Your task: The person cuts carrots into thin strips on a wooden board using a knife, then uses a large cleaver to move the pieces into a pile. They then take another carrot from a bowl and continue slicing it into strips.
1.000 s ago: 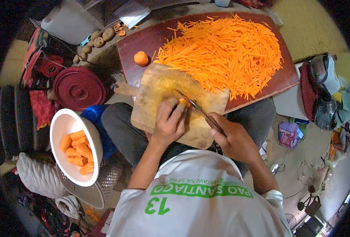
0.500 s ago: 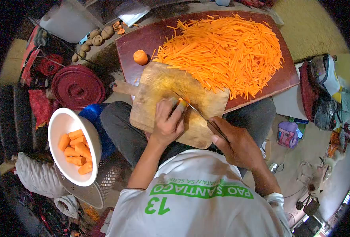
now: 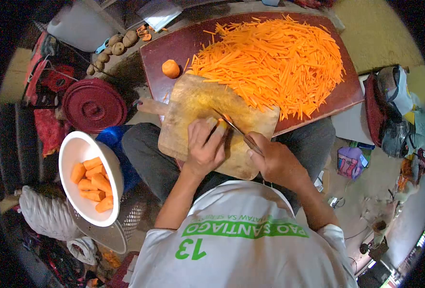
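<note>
My right hand is wrapped round the handle of a knife, its blade slanting up and left over the wooden cutting board. With bent fingers my left hand pins a small piece of carrot to the board, close against the blade. Most of that piece is hidden by the fingers. A large heap of carrot strips lies just beyond the board, touching its far edge. A stub of whole carrot sits near the board's upper left corner.
The board rests partly on a dark red table and over my lap. At left stands a white bowl with several peeled carrot pieces, near a dark red round lid. Several brown potatoes lie on the floor behind.
My right hand has moved up and slightly left with the knife, and the blade sits at a changed angle beside the carrot piece. My left hand has stayed nearly in place.
</note>
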